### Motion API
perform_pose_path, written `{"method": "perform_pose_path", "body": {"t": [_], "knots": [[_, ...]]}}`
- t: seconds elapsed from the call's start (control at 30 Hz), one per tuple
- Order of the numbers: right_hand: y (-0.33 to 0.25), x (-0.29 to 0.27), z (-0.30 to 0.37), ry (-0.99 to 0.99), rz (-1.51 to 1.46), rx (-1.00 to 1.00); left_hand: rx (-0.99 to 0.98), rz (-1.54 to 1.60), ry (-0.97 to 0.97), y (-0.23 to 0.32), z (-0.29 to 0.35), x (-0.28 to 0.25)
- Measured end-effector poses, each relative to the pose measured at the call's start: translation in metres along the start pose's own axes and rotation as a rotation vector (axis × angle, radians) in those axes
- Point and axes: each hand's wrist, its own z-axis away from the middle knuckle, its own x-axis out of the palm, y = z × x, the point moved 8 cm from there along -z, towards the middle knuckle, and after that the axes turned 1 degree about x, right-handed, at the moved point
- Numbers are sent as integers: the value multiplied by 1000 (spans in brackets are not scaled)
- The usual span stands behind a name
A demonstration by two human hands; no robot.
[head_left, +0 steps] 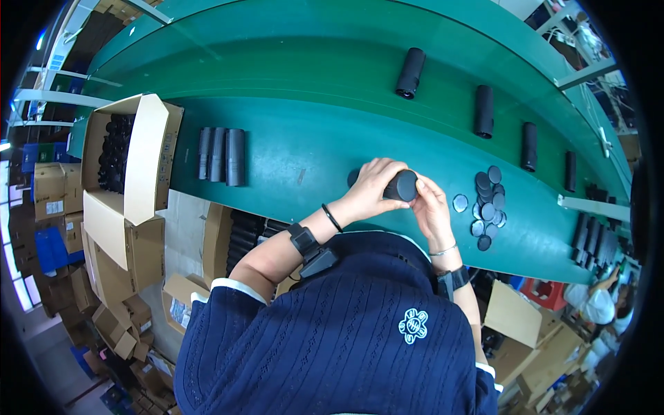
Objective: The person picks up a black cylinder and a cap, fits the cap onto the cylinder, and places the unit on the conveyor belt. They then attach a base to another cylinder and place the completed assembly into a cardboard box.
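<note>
My left hand is wrapped round a black cylinder and holds it above the green table. A flat black disc covers the cylinder's end that faces up. Fingers of my right hand are closed on the rim of that disc, with the thumb side hidden in part. The cylinder's other end sticks out behind my left hand, mostly covered by it. To the right of my right hand lies a loose pile of round black discs, some showing a shinier face; one lighter disc lies apart from the pile.
Three black cylinders lie side by side on the left. An open cardboard box full of black parts stands at the table's left end. Several cylinders lie spaced along the far green lane. More cylinders sit at the far right.
</note>
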Motion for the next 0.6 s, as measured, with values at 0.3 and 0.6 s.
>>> {"method": "perform_pose_path", "body": {"t": [0.3,0.6], "knots": [[-4,9,-8,130,75,14,-288,36,-51,-20,4,8],[-12,20,-8,39,442,-79,-173,-387,38,-1,-1,-1]]}}
